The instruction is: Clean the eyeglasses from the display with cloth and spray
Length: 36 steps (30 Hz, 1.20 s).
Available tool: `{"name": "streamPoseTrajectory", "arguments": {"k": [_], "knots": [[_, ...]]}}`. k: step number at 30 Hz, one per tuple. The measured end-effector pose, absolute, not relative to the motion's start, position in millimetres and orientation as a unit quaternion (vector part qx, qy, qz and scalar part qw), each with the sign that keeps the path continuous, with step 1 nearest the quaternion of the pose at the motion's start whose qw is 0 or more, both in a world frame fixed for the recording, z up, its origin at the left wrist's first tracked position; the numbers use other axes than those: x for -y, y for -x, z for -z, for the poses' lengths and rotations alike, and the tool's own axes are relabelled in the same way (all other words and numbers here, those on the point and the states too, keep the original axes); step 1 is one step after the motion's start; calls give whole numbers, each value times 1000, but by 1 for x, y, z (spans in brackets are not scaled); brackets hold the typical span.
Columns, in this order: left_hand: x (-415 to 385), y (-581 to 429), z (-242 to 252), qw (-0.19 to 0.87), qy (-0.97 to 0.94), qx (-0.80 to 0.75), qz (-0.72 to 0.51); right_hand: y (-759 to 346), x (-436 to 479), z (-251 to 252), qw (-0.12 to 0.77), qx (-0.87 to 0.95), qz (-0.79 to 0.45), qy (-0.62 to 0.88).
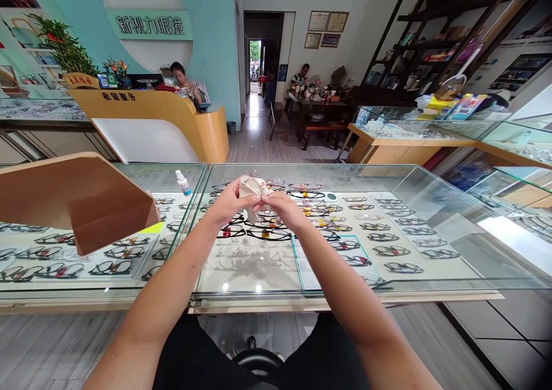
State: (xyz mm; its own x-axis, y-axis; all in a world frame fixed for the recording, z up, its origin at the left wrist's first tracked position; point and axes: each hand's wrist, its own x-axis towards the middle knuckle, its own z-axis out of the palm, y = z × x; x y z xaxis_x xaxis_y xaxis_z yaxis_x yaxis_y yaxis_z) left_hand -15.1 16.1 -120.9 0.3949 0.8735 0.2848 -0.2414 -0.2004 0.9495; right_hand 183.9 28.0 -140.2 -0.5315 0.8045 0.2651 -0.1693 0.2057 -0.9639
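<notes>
Above the glass counter, both hands are close together in front of me. My left hand is closed around a beige cleaning cloth, which bunches up over its fingers and hangs down a little. My right hand pinches a pair of eyeglasses at the cloth's right edge. Only a thin part of the frame and a small white-and-red tag show there; the cloth and fingers hide the rest. Right beneath the hands, several dark-framed eyeglasses lie in rows.
The glass display counter spans the view, with more eyeglasses to the right. A white spray bottle stands left of my hands. A brown cardboard box juts in at left. Two people sit farther back, one behind a wooden reception desk.
</notes>
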Motion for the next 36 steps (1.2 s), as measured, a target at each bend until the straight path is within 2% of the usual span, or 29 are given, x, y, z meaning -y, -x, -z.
{"name": "streamPoseTrajectory", "arguments": {"k": [4, 11, 16, 20, 27, 36], "knots": [[-14, 13, 120, 561, -608, -287, -483, -185, -27, 139, 401, 671, -574, 245], [-18, 9, 125, 495, -572, -339, -559, -186, -23, 129, 395, 702, -541, 244], [-20, 10, 127, 500, -572, -327, -562, -185, -21, 128, 413, 704, -523, 246], [-23, 10, 129, 506, -549, -322, -581, -186, -23, 130, 445, 692, -507, 257], [-29, 8, 134, 509, -519, -331, -602, -191, -32, 136, 566, 626, -473, 254], [-20, -1, 138, 531, -552, -332, -551, -190, -37, 141, 577, 605, -483, 260]]}}
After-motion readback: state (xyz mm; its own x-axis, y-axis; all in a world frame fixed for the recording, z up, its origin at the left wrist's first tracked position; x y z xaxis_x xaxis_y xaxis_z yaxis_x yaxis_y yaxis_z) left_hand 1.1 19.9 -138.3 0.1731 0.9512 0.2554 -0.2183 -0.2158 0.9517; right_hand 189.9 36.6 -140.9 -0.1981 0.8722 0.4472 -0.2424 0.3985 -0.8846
